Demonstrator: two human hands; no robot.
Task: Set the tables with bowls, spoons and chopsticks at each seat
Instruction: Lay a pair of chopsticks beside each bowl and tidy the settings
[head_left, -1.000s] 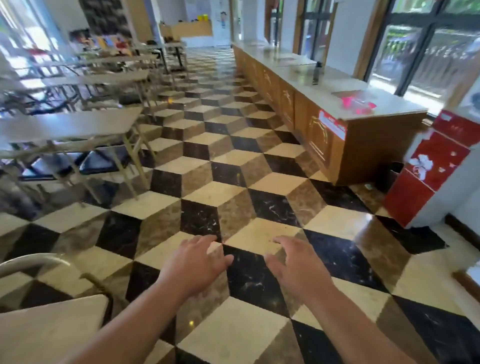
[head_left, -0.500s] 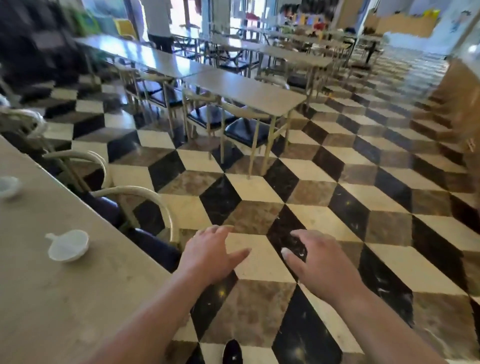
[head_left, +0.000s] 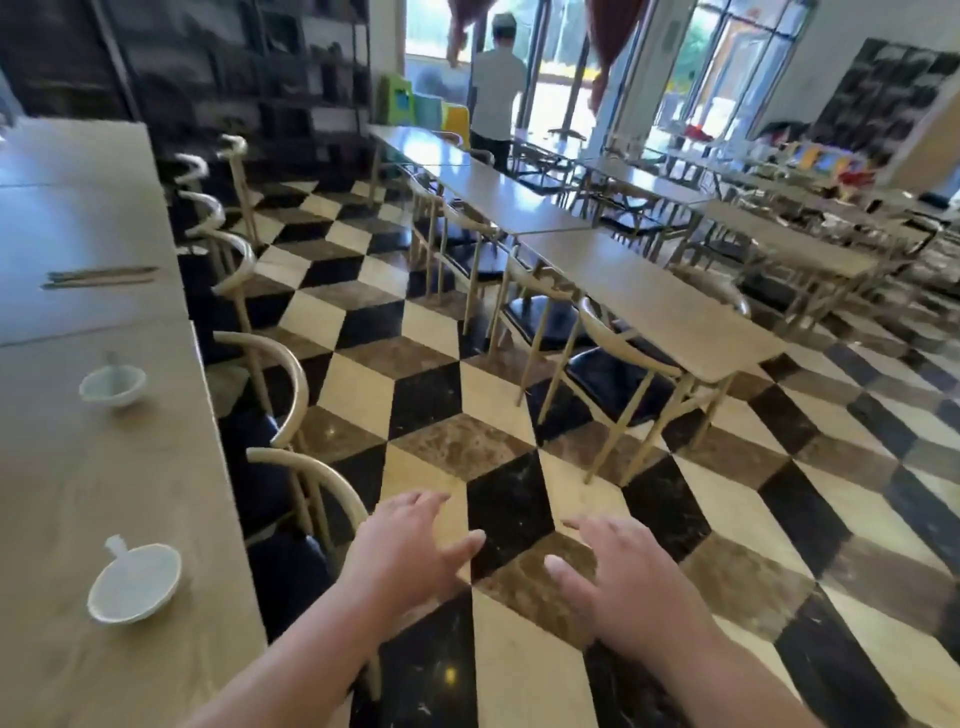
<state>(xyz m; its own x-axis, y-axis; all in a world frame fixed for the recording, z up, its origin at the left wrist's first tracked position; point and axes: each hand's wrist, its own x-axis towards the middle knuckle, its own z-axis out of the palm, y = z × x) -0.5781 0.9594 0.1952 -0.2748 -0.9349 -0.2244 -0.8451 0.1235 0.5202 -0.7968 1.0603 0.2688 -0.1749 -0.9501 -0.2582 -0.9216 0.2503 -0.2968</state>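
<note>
No legible writing. Left hand (head_left: 410, 551) and right hand (head_left: 623, 577) hovering spread, empty, over checkered floor (head_left: 431, 395) — bowls (head_left: 134, 582) and chopsticks (head_left: 98, 276) lying on left table (head_left: 104, 467).

dining hall or canteen: rows of long tables (head_left: 613, 280) with tucked-in chairs (head_left: 618, 364), a patterned tile floor (head_left: 431, 384), bowls (head_left: 134, 582) laid at seats.

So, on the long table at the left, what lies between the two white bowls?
Nothing: in the head view, bare tabletop separates the near white bowl from the far white bowl.
</note>
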